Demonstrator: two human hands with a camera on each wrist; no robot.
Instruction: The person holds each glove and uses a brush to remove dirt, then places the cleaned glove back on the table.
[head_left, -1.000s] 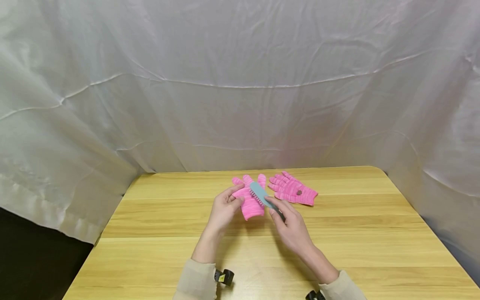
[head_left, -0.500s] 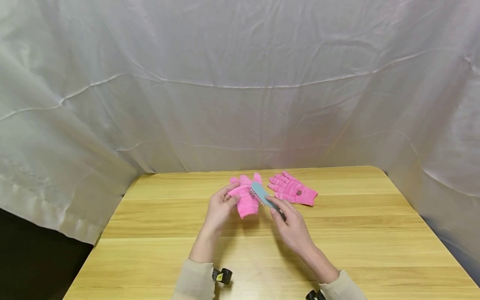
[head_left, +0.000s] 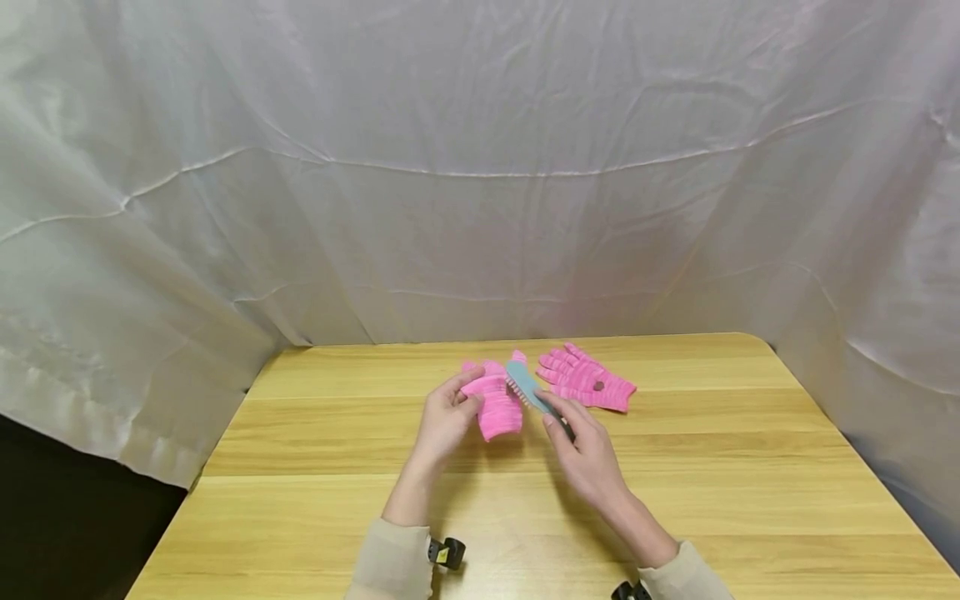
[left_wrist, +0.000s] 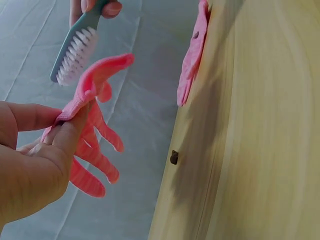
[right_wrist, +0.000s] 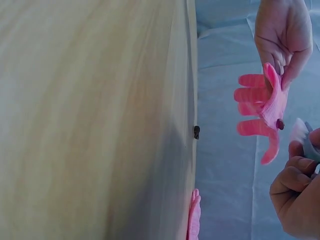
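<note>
My left hand point(head_left: 444, 421) pinches a pink knitted glove point(head_left: 500, 414) by its side between thumb and fingers, holding it above the table. A dark brown lump point(right_wrist: 280, 124) sticks to this glove's palm in the right wrist view. My right hand point(head_left: 588, 454) grips the dark handle of a blue-green brush point(left_wrist: 75, 50). Its white bristles point(left_wrist: 78, 54) face the glove, with a small gap between them in both wrist views. A second pink glove point(head_left: 581, 375) lies flat at the right, bearing a dark brown spot point(head_left: 598, 386).
A small dark brown lump point(left_wrist: 174, 157) sits on the wooden table point(head_left: 300, 517) near its far edge in both wrist views. Behind the table hangs a pale grey curtain point(head_left: 480, 233), which also closes off both sides.
The held glove shifts left, then slightly back right, and its fingers now tip lower. The brush has moved a little to the right. The lying glove stays put.
</note>
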